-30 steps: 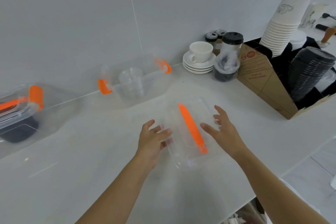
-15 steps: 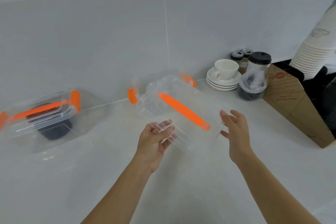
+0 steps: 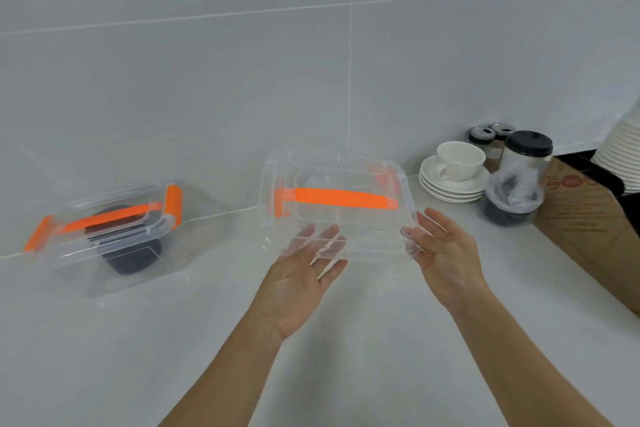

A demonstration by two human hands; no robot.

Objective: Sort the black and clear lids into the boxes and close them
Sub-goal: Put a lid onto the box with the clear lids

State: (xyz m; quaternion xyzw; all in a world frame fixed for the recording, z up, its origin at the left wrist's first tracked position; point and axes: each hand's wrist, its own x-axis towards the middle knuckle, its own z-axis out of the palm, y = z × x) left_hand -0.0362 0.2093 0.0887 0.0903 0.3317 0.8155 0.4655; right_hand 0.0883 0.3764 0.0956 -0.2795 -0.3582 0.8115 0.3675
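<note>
Hands: we log the left hand (image 3: 298, 284) palm-up, straight fingers under the clear rigid box lid (image 3: 346, 222); right hand (image 3: 446, 253) flat against its right edge. Rectangular lid, orange strap handle (image 3: 341, 197), lies over the transparent box (image 3: 346, 159) by the wall (image 3: 207, 80). Black lids (image 3: 133, 255) sit in the second box (image 3: 69, 253).

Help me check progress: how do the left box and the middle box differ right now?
The left box holds black lids; the middle box holds clear lids, faintly visible. The left cover lies on the left box, untouched; the middle cover rests tilted on the left hand and right hand, above the middle box, not seated. Both boxes are clear plastic with orange handles and latches.
</note>
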